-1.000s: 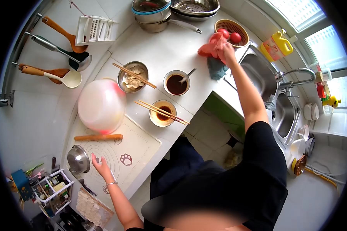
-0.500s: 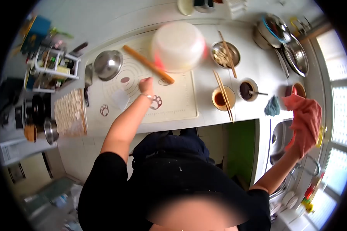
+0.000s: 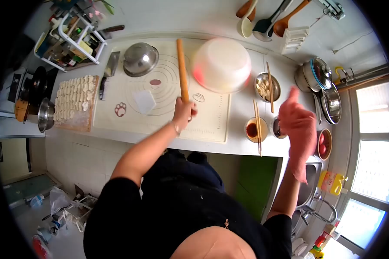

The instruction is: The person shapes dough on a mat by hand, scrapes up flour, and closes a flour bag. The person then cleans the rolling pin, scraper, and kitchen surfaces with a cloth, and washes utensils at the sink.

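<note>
My left hand [image 3: 184, 113] is closed around the lower end of a wooden rolling pin [image 3: 181, 69], which points away from me over the patterned pastry mat [image 3: 203, 125]. Wrapped in a red cloth [image 3: 306, 134], my right hand [image 3: 299, 118] is over the counter's right side. The cloth hides its fingers and moves with it. Beside the pin stands an upturned translucent plastic basin [image 3: 222, 64]. Near the right hand are a bowl of dark sauce [image 3: 279, 128], partly covered, and a bowl of reddish-brown sauce [image 3: 251, 129] with chopsticks [image 3: 258, 116] across it.
A board of dumplings [image 3: 75, 101], a cleaver [image 3: 111, 64] and an upturned metal bowl [image 3: 141, 58] are on the left. A metal bowl of pale pieces [image 3: 263, 86] is right of the basin. Pots [image 3: 311, 75] stand at the far right, above the sink [image 3: 306, 190].
My left hand has taken hold of the rolling pin, which has turned to point away from me. My right hand has moved left and away from me with the red cloth. The view has shifted.
</note>
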`<state>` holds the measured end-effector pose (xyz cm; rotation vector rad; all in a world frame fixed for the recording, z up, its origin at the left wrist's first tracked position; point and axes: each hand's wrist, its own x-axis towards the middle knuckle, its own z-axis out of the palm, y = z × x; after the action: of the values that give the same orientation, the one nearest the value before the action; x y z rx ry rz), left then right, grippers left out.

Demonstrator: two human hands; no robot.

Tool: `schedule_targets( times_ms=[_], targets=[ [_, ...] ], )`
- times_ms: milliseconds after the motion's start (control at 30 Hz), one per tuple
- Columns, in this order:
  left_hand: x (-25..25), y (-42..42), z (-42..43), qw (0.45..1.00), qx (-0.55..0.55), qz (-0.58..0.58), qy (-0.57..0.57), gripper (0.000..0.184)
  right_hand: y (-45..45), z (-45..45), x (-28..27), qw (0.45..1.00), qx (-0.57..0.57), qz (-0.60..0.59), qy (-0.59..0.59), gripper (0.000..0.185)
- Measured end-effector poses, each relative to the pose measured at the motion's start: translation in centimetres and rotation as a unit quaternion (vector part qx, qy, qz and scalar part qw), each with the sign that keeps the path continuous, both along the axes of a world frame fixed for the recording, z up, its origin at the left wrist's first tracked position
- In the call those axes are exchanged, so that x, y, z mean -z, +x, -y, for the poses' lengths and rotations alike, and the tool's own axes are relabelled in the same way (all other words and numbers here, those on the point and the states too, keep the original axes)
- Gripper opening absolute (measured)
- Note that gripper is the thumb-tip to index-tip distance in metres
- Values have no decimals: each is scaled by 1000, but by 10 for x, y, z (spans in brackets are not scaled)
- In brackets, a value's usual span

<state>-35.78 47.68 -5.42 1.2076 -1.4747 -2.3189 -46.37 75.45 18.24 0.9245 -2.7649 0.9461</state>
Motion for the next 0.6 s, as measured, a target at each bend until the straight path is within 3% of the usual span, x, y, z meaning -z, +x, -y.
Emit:
schedule_targets(
  times_ms=[67,100,133,200,233,267,300,367,433,467,533,567,600],
  targets=[
    [-37,40,-2,990,32,-58,-126,33,6,38,34,976,-3,134,-173,15],
    [-55,53,2,970,59,-74,-223,35,10,63,41,976,-21,124,-181,13],
    [-71,60,4,968,59,-80,-231,35,13,89,48,987,-57,54,-139,12],
    [-100,65,4,816,-9,-133,-563,50,18,145,54,968,-124,-218,-11,11],
    [-110,69,7,808,-10,-144,-571,50,23,173,52,945,-134,-297,1,12],
    [-119,72,9,758,8,-140,-637,57,40,198,41,981,-128,-56,-133,9],
    [-126,77,9,703,24,-134,-698,63,64,215,26,949,-133,128,-257,7],
    [-138,92,-10,801,37,-105,-588,57,109,238,-2,763,-95,378,-516,5],
    [-139,110,6,740,14,-131,-660,52,106,249,-6,740,-134,358,-554,8],
    [-149,120,12,745,35,-116,-656,49,101,257,-4,719,-169,346,-578,11],
    [-165,145,18,754,64,-86,-648,43,83,261,-19,831,-215,185,-479,11],
    [-169,159,19,768,90,-71,-631,42,91,248,-59,690,-186,459,-528,9],
    [-172,169,18,774,94,-70,-622,41,79,251,-60,765,-154,351,-517,13]
  ],
)
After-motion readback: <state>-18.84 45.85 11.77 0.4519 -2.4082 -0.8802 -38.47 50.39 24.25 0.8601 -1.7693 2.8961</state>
